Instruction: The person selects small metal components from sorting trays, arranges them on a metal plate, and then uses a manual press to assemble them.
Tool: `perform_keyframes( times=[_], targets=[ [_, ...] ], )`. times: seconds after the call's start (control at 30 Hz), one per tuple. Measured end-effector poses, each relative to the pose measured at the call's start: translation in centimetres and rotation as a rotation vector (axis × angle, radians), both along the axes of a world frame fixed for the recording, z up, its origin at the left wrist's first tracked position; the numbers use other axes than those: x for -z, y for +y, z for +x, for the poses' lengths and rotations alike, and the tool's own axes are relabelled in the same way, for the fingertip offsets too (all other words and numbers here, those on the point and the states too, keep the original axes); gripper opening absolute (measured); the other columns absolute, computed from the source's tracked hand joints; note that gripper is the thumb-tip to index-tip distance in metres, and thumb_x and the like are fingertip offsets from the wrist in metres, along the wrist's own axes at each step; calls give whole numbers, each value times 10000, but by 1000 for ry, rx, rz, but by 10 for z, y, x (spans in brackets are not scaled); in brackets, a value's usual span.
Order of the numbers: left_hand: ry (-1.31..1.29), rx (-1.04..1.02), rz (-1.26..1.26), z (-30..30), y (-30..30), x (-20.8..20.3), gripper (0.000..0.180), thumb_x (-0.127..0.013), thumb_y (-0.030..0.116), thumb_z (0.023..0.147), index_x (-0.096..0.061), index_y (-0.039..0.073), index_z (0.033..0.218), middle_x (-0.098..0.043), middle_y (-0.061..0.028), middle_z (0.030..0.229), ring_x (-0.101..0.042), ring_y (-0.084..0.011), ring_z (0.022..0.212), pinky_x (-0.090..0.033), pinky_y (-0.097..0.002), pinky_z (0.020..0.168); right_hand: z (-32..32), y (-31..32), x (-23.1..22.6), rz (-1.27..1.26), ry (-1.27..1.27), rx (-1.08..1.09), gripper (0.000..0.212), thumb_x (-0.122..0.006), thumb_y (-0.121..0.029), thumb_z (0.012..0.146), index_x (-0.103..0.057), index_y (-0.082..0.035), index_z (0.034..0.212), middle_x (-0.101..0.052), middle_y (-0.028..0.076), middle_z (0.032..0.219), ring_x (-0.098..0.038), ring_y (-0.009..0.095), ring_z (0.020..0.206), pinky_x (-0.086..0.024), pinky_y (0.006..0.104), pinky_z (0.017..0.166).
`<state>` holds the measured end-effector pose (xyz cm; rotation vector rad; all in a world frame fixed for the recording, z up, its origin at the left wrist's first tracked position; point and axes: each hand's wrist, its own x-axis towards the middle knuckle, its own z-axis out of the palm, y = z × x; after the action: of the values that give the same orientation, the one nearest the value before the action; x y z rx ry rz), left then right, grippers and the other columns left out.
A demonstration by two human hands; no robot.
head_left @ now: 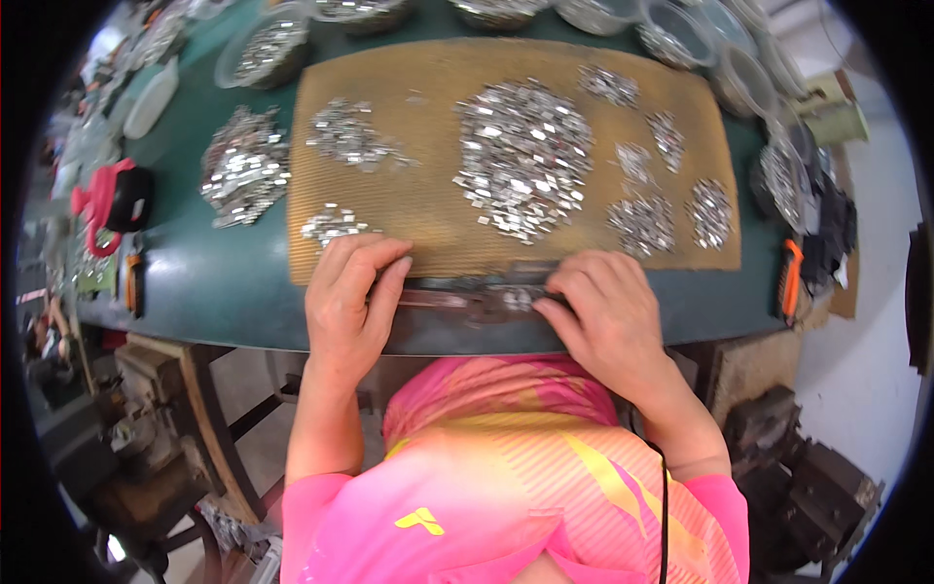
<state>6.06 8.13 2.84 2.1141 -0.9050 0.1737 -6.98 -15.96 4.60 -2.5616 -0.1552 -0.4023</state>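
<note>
A narrow dark bar-shaped fixture (482, 304) with a reddish-brown strip (436, 299) on its left part lies along the near table edge. A few small shiny metal pieces (518, 299) sit on its right part. My left hand (348, 297) is at the left end, with thumb and fingers closed together; what they hold is too small to make out. My right hand (611, 307) rests at the right end, with thumb and fingertips closing around the end beside the shiny pieces. Its grip is partly hidden. A small pile of metal pieces (333, 224) lies just beyond my left hand.
A brown ribbed mat (428, 214) bears a large heap of metal pieces (525, 156) and several smaller piles. Another pile (245, 165) lies left of it on the green table (209, 282). Plastic tubs (263, 49) line the back. Orange-handled pliers (790, 277) lie right, a pink-and-black object (112, 202) left.
</note>
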Motion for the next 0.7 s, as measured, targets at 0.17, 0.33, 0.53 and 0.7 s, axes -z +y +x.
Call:
perform_keyframes(
  times=[0.17,0.33,0.53,0.7],
  targets=[
    [-12,-151,23,11,24,9,159,-745,-14,853,-733,50,998,-657,-89,889,-639,-285,832,-508,-373,723,1,-6,-12,-113,113,-7,165,-775,-131,832,-655,-78,931,-649,63,906,-645,281,884,-494,399,808],
    [-95,-98,120,12,30,12,187,-754,5,830,-737,75,1003,-632,-67,903,-613,-278,841,-501,-386,712,40,11,-17,-69,18,-133,146,-757,-118,843,-672,-84,957,-657,59,899,-670,264,819,-528,395,712],
    [-50,-50,73,16,36,14,163,-751,15,831,-729,76,981,-642,-62,917,-619,-283,853,-505,-388,729,115,43,-3,-23,32,-350,112,-700,-125,897,-709,-99,1006,-670,67,920,-696,279,829,-559,406,687],
    [-43,-85,5,14,37,18,163,-742,6,839,-723,69,988,-658,-67,917,-630,-287,851,-509,-390,737,142,52,12,-177,93,-434,129,-652,-150,915,-716,-113,1020,-663,83,929,-704,291,841,-571,427,697]
  ],
)
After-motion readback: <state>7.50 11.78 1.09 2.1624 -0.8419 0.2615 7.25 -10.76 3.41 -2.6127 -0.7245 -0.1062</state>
